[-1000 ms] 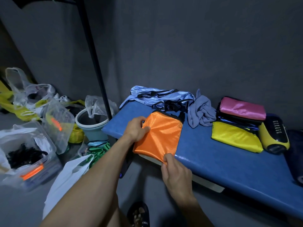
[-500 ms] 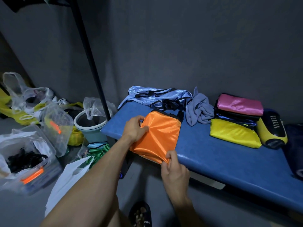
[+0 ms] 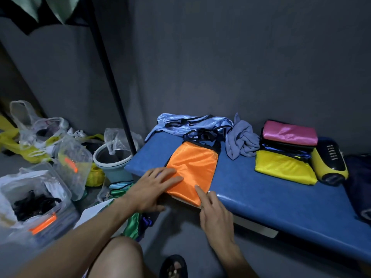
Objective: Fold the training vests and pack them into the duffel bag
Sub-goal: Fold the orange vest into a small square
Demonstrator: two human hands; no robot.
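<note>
Now that both hands have let go of the corners they were pinching, I see the left hand [image 3: 154,188] flat and the right hand [image 3: 214,212] pressing one straight finger on the folded shiny orange vest [image 3: 192,167] at the padded blue bench [image 3: 281,201] edge, so this fold looks finished.

The one camera sits on my head and looks forward and steeply down, so my bare forearms run up from the bottom edge to my left hand [image 3: 154,187] and right hand [image 3: 215,214], both close under the lens. It faces the padded blue bench [image 3: 281,199] set against a dark grey wall [image 3: 220,57], the bench near enough to fill the right half. Its wide angle also takes in the cluttered floor at left and my knee and sandalled foot at the bottom.
</note>
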